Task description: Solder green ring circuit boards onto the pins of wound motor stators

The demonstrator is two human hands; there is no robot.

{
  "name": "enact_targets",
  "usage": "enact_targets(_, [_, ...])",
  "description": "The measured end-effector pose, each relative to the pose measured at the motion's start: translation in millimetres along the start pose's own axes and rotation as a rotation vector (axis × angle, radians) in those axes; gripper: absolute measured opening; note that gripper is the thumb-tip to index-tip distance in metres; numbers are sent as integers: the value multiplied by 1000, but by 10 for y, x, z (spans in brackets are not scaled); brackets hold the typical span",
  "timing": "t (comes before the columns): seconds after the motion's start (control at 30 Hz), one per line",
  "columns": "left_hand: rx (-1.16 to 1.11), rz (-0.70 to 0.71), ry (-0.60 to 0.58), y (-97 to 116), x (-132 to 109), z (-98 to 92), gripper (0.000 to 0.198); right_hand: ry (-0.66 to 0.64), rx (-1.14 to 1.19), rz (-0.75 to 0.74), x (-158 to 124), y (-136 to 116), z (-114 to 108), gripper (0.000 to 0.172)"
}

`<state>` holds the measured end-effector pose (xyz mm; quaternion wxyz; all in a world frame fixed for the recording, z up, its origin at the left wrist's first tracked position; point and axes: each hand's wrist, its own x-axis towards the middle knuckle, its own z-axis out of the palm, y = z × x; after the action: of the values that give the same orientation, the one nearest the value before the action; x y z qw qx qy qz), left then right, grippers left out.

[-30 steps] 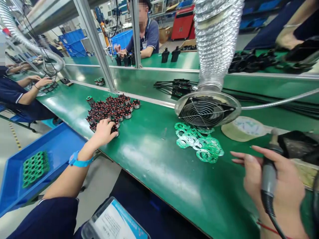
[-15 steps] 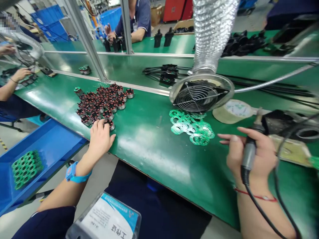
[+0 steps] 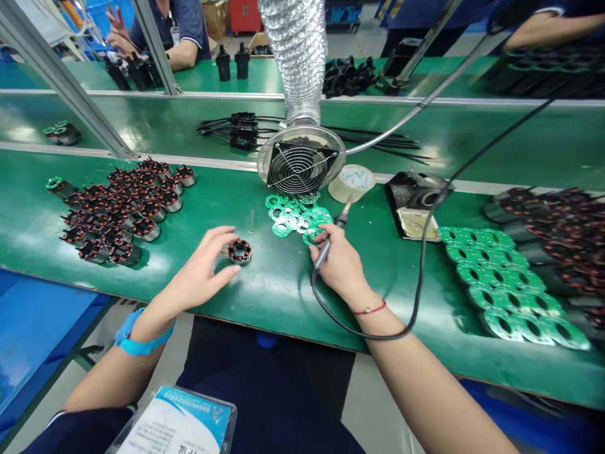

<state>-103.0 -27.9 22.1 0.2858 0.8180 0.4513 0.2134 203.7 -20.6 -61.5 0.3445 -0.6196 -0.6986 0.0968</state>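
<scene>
A motor stator (image 3: 239,251) with copper windings stands on the green bench in front of me. My left hand (image 3: 202,268) is just left of it, thumb and fingers spread around its near side and holding nothing. My right hand (image 3: 341,261) grips a soldering iron (image 3: 322,253), its tip pointing up and away, the cable looping below the wrist. The fingertips of that hand reach the near edge of a loose pile of green ring-shaped circuit boards (image 3: 289,222); whether they pinch one is hard to tell. More stators (image 3: 120,211) are grouped at the left.
A fume extractor fan (image 3: 297,165) hangs over the boards on a silver duct. Behind them are a tape roll (image 3: 352,183) and a soldering iron stand (image 3: 411,202). Rows of green-topped stators (image 3: 496,274) fill the right. A co-worker's arm (image 3: 184,53) shows across the bench.
My left hand has come right from the stator group, and one stator now stands mid-bench. My right hand has moved left to the green boards with the iron. The view has turned right.
</scene>
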Motion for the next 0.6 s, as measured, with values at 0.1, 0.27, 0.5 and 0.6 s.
enact_targets(0.1, [158,-19,-98,-231,153,-52,47,-50,-53,-77,25,-31,25,42])
enact_targets(0.27, [340,72,-238,-564,421,-26,47,-126,-107,-123,37,-144,69,43])
enact_targets(0.5, [175,137,-297,-289,629,166,51,-179,-1,-233,30,-330,46,49])
enact_targets(0.6, [79,91,-323,-98,676,273,46,-73,168,-328,-32,-412,37,51])
